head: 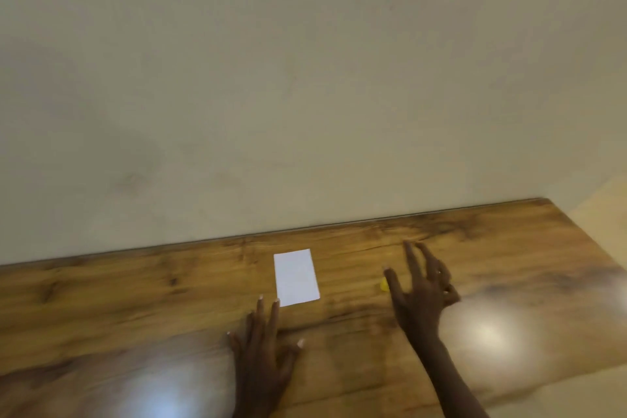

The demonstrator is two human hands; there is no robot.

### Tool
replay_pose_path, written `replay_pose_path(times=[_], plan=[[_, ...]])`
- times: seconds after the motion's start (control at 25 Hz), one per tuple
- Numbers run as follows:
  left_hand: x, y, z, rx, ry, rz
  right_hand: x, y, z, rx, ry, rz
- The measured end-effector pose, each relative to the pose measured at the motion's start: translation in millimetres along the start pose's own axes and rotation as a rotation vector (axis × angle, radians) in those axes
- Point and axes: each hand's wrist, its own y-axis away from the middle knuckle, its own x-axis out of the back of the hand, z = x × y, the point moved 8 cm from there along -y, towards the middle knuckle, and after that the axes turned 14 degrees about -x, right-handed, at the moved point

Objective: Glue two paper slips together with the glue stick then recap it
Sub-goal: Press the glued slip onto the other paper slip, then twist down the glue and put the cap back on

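Note:
A white paper slip [296, 276] lies flat on the wooden table [169, 288], near its far edge. Whether it is one slip or two stacked I cannot tell. My left hand [263, 346] rests flat on the table just below the slip, fingers apart, one fingertip at the slip's near left corner. My right hand [420, 295] hovers to the right with fingers spread, holding nothing. A small yellow thing [383, 284] shows just left of the right thumb, mostly hidden; it is too blurred to identify.
A plain beige wall [305, 78] rises right behind the table's far edge. The table's right end [583, 234] drops off to a pale floor. Bright light reflections glare on the tabletop at the lower left and right.

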Motion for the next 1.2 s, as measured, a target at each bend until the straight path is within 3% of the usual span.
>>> replay_pose_path(times=[0.12,0.28,0.6,0.72,0.92,1.04,1.2], plan=[[-27.9,-38.0,57.0,-0.104,0.166,-0.04,30.3,-26.4,46.0,-0.13,-0.137,-0.039],[-77.8,-92.0,125.8,-0.066,0.398,-0.119,16.3,-43.6,86.0,-0.217,-0.217,-0.274],[-101.6,-130.3,145.7,-0.011,0.382,-0.123,-20.4,-59.1,103.5,-0.308,-0.194,-0.355],[-60.6,-137.6,155.8,-0.049,0.507,-0.039,-5.4,-61.3,67.2,-0.206,-0.297,-0.356],[73.1,-149.4,175.5,-0.294,0.62,0.196,22.8,-42.5,-43.8,0.011,-0.556,-0.489],[143.1,-145.9,182.8,-0.313,0.734,0.141,32.0,-15.9,-115.0,0.111,-0.664,-0.599],[223.8,-133.2,196.9,-0.4,0.719,0.102,53.0,8.8,-207.7,0.209,-0.759,-0.696]])
